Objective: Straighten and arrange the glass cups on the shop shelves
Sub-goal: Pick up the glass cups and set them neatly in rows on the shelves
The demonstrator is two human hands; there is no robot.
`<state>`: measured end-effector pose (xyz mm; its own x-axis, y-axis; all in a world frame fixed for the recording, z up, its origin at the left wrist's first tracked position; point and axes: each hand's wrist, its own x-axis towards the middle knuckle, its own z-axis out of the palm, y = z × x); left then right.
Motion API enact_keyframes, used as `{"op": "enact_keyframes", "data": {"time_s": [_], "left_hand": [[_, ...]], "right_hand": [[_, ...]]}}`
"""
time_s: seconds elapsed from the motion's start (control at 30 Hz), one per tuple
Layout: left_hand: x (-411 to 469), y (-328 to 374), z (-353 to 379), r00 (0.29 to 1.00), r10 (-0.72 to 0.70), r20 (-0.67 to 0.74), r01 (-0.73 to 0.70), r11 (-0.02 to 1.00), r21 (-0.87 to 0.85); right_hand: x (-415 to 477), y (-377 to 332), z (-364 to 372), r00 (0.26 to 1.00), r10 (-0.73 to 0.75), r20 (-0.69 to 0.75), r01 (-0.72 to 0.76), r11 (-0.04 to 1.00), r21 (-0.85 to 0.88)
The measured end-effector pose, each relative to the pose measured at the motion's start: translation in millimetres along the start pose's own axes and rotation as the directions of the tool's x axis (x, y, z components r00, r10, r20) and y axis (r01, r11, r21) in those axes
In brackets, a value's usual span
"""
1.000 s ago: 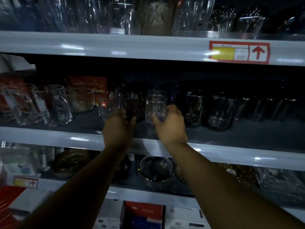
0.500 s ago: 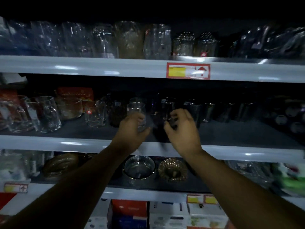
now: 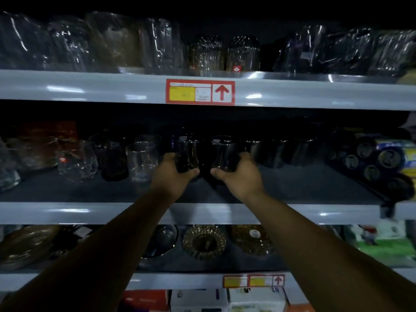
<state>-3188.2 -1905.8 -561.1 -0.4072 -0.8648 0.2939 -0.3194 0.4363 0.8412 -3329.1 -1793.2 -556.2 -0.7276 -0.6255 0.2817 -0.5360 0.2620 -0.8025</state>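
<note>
Glossy painted-metal shelf edge (image 3: 90, 212), matt dark shelf liner (image 3: 304, 188), smooth smoky glass cups (image 3: 189, 152), paper price label (image 3: 200, 92).

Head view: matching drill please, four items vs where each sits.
1. clear tumbler
2. red tag
3. ribbed bowl
4. wrapped glasses

a. on the third shelf down
b. standing on the top shelf
c. stuck to the top shelf's front edge
d. on the middle shelf, left of the left hand

Pairs: 1-d, 2-c, 3-a, 4-b
</note>
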Motion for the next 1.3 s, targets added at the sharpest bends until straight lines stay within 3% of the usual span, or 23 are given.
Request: {"op": "enact_keyframes", "data": {"time_s": [0.33,0.5,0.6,0.7,0.83,0.97,1.3], "left_hand": [[3,-2,6,0.997,0.063,0.05,-0.063,0.998,-0.004],[-14,13,-16,0.993,0.056,0.105,-0.069,0.989,0.132],[-40,28,-39,0.989,0.14,0.046,-0.146,0.975,0.168],[-74,46,-69,0.973,0.219,0.077,-0.231,0.946,0.226],[-121,66,-112,0.949,0.278,0.15,-0.312,0.901,0.302],[-141,72,-164,0.95,0.289,0.121,-0.313,0.896,0.315],[-78,3,-317,0.979,0.198,-0.046,-0.167,0.911,0.377]], "right_hand": [[1,6,-9,1.0,-0.027,0.008,0.027,1.0,-0.014],[-22,-9,-34,0.999,-0.038,0.037,0.041,0.997,-0.071],[-50,-21,-56,0.991,-0.092,0.094,0.106,0.983,-0.149],[-77,-38,-77,0.972,-0.148,0.184,0.188,0.956,-0.225],[-108,-71,-92,0.932,-0.249,0.264,0.325,0.895,-0.305],[-126,-120,-82,0.86,-0.361,0.361,0.471,0.834,-0.288],[-120,-253,63,0.662,-0.562,0.496,0.681,0.727,-0.085]]}}
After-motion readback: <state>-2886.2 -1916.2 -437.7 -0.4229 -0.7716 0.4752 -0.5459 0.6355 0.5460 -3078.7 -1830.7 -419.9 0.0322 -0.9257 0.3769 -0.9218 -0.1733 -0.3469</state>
